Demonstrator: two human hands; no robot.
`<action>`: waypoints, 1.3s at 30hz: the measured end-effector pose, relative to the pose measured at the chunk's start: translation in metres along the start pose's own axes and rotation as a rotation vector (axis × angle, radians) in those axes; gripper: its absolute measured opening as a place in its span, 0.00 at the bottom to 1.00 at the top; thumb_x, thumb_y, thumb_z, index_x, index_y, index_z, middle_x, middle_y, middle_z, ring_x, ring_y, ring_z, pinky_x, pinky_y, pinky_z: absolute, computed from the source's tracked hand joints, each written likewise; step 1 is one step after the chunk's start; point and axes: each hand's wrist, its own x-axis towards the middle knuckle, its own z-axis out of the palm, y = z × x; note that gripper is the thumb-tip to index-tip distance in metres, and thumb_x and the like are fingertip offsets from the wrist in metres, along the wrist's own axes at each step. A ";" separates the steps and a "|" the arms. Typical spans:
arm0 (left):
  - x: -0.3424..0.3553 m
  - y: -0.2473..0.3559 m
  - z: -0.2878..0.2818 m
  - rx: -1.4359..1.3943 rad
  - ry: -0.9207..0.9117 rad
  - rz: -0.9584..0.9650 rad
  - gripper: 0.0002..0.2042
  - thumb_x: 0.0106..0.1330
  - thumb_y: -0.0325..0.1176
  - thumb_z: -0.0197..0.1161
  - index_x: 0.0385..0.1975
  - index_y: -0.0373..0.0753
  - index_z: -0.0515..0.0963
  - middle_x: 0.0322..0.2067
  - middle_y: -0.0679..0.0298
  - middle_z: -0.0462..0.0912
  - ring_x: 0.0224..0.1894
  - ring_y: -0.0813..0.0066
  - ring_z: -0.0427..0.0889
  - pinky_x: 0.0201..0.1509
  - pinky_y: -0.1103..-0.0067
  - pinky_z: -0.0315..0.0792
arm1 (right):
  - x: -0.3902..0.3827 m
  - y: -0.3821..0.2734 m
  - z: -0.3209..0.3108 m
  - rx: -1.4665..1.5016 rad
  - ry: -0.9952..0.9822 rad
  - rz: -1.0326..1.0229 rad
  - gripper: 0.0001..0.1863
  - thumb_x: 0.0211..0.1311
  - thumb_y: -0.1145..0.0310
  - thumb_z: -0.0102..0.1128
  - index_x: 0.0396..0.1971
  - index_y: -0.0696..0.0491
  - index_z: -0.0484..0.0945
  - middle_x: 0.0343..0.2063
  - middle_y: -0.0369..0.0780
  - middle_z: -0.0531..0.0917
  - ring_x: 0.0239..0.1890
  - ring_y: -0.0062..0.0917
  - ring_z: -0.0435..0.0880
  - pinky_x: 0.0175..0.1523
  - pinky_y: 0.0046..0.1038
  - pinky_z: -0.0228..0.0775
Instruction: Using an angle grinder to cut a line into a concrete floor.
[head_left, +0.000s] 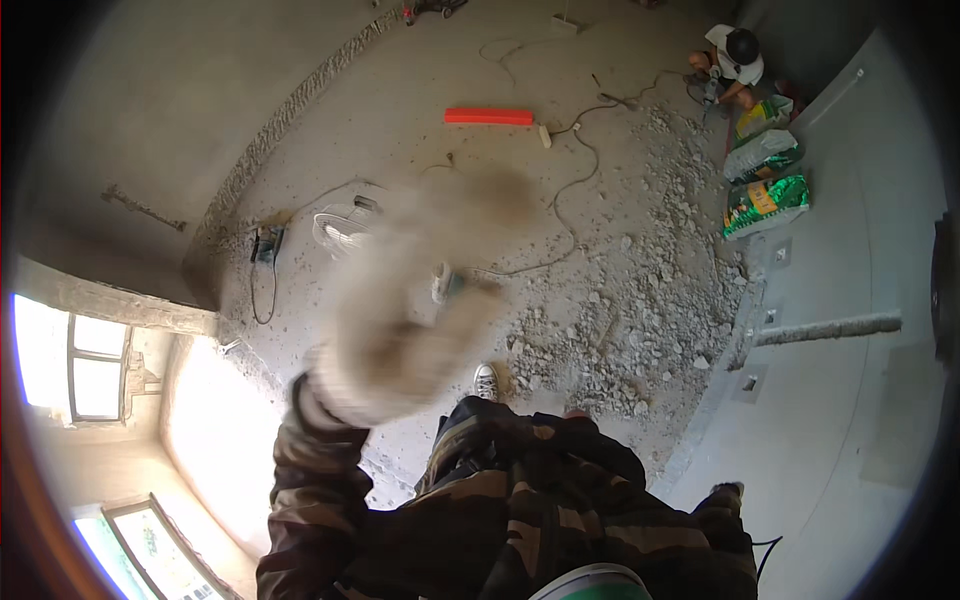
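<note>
My left hand (400, 320), in a pale work glove, is raised in front of me and smeared by motion. Its thumb and fingers spread apart with a gap between them, and I see nothing gripped. Through that gap shows a small white and teal object (447, 283), apparently on the floor; its kind is unclear. My right sleeve (720, 505), in camouflage cloth, reaches out at the lower right, but the hand beyond its cuff does not show. A black cable (768, 550) curves beside that sleeve.
Broken rubble (620, 330) covers the floor ahead to the right. A co-worker (735, 60) crouches at the far right with a power tool (711, 92), by filled bags (765, 205). Cords (575, 220) cross the floor near a red bar (488, 116), a fan (340, 230) and another power tool (268, 243).
</note>
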 end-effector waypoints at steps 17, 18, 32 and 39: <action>0.237 -0.129 0.311 -0.803 -0.394 -0.066 0.11 0.56 0.37 0.58 0.24 0.35 0.79 0.28 0.56 0.78 0.32 0.57 0.79 0.39 0.65 0.74 | -0.359 0.098 0.802 -1.216 -1.403 -0.928 0.23 0.55 0.65 0.56 0.53 0.52 0.72 0.33 0.39 0.80 0.39 0.32 0.81 0.44 0.30 0.73; 0.249 -0.150 0.304 -0.770 -0.224 -0.047 0.09 0.58 0.34 0.58 0.26 0.34 0.78 0.27 0.56 0.77 0.32 0.58 0.78 0.38 0.67 0.73 | -0.348 0.068 0.838 -1.437 -1.434 -1.396 0.27 0.54 0.66 0.57 0.56 0.54 0.70 0.36 0.41 0.82 0.40 0.32 0.81 0.45 0.28 0.72; -0.192 -0.284 0.198 -0.880 1.740 -1.246 0.06 0.66 0.33 0.49 0.26 0.47 0.69 0.16 0.71 0.63 0.20 0.76 0.63 0.29 0.75 0.63 | -0.199 -0.091 0.865 -2.832 -1.178 -1.350 0.16 0.58 0.56 0.49 0.37 0.51 0.80 0.40 0.45 0.82 0.45 0.44 0.79 0.49 0.40 0.71; -0.114 -0.411 0.238 -0.900 1.396 -1.819 0.11 0.68 0.38 0.54 0.42 0.38 0.74 0.31 0.65 0.78 0.33 0.72 0.78 0.39 0.72 0.74 | -0.130 -0.040 0.852 -2.568 -2.340 -1.675 0.12 0.58 0.66 0.50 0.37 0.54 0.79 0.37 0.48 0.81 0.43 0.40 0.80 0.46 0.35 0.73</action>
